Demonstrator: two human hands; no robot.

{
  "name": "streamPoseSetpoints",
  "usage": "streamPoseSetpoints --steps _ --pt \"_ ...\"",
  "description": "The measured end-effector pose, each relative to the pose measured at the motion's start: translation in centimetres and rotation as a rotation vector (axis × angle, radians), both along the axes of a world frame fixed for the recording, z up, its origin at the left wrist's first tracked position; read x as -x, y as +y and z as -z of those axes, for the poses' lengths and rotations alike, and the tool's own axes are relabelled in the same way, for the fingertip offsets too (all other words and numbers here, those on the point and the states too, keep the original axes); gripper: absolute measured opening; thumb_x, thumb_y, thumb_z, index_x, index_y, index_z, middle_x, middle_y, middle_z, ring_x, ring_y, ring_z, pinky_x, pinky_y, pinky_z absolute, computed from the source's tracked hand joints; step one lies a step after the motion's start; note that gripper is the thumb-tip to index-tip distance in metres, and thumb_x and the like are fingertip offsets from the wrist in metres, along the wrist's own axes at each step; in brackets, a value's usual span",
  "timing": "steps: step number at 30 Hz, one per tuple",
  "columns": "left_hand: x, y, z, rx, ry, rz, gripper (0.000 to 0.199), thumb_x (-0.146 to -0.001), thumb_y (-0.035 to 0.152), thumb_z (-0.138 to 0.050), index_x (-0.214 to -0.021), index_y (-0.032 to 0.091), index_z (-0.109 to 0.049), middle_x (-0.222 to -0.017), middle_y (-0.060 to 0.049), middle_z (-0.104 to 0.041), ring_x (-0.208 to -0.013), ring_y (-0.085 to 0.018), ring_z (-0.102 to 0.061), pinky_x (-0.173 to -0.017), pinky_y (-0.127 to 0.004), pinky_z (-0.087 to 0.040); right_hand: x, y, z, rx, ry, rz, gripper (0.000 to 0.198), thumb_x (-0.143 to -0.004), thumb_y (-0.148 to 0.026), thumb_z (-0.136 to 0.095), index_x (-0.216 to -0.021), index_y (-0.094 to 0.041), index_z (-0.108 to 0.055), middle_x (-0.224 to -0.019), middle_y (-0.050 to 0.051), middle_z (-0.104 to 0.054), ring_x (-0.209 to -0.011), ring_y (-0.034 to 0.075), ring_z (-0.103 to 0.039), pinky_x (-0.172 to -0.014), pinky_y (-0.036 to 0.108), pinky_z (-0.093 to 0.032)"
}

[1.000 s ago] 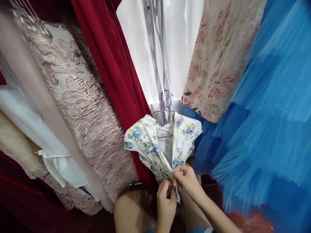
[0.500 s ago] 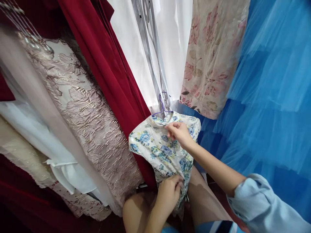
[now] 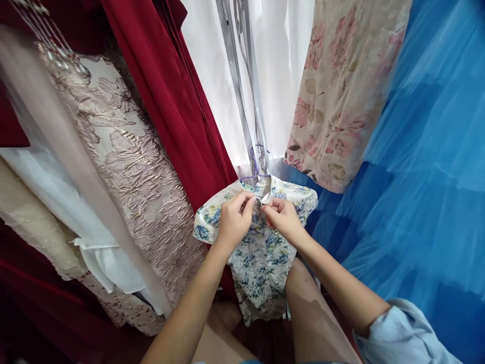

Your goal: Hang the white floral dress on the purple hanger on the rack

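A white blouse with blue flowers (image 3: 261,268) hangs in front of me on a thin purple hanger (image 3: 255,163). My left hand (image 3: 235,217) pinches the left edge of its front, just below the collar. Close beside it, my right hand (image 3: 282,216) pinches the opposite edge at the same height. The neckline is spread between the two hands, and a small dark gap shows there. Any button or fastener is covered by my fingers. The lower part of the blouse drapes down between my legs.
Behind the hanger stand grey metal bars (image 3: 242,76) before a white curtain (image 3: 204,45). Dark red fabric (image 3: 170,96) and a pink embossed garment (image 3: 151,202) hang to the left. On the right hang a floral panel (image 3: 333,111) and blue tulle (image 3: 424,167).
My left hand has risen from the lower front of the blouse to the collar, meeting my right hand. The lower blouse now hangs loose and the neckline is pulled apart slightly.
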State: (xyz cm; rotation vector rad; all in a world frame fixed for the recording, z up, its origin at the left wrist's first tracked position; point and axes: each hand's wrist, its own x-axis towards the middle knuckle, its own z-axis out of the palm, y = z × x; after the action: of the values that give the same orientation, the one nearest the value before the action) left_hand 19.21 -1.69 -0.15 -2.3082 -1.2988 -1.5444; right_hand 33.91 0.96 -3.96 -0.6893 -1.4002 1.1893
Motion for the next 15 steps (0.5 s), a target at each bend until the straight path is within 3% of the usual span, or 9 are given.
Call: streamPoseSetpoints --steps 7,11,15 --pt "-0.1 0.4 1.5 0.037 -0.412 0.006 0.017 -0.094 0.032 -0.057 -0.091 0.017 -0.064 -0.074 -0.001 -0.063 -0.069 -0.015 -0.062 -0.067 -0.025 -0.050 1.3 0.7 1.5 0.006 -0.069 -0.004 0.012 -0.078 -0.026 -0.058 -0.069 -0.018 -0.055 -0.042 -0.005 -0.055 -0.037 0.009 -0.045 -0.043 0.020 -0.032" --pt "2.3 1.2 -0.1 -0.111 -0.689 0.009 0.017 -0.091 0.033 -0.061 -0.088 0.016 -0.061 -0.075 0.000 -0.060 -0.068 -0.012 -0.059 -0.067 -0.023 -0.048 1.2 0.8 5.4 0.062 -0.180 0.005 0.014 -0.073 -0.022 -0.057 -0.060 -0.019 -0.052 -0.042 -0.004 -0.054 -0.040 0.010 -0.048 -0.044 0.020 -0.033" --pt "8.2 2.4 -1.8 -0.136 -0.968 -0.069 0.011 -0.086 0.025 -0.063 -0.084 0.016 -0.057 -0.071 0.003 -0.055 -0.064 -0.008 -0.054 -0.065 -0.018 -0.044 0.3 -0.7 9.8 0.122 -0.211 -0.023 0.017 -0.071 -0.022 -0.056 -0.056 -0.019 -0.051 -0.039 -0.005 -0.050 -0.037 0.009 -0.044 -0.043 0.020 -0.031"
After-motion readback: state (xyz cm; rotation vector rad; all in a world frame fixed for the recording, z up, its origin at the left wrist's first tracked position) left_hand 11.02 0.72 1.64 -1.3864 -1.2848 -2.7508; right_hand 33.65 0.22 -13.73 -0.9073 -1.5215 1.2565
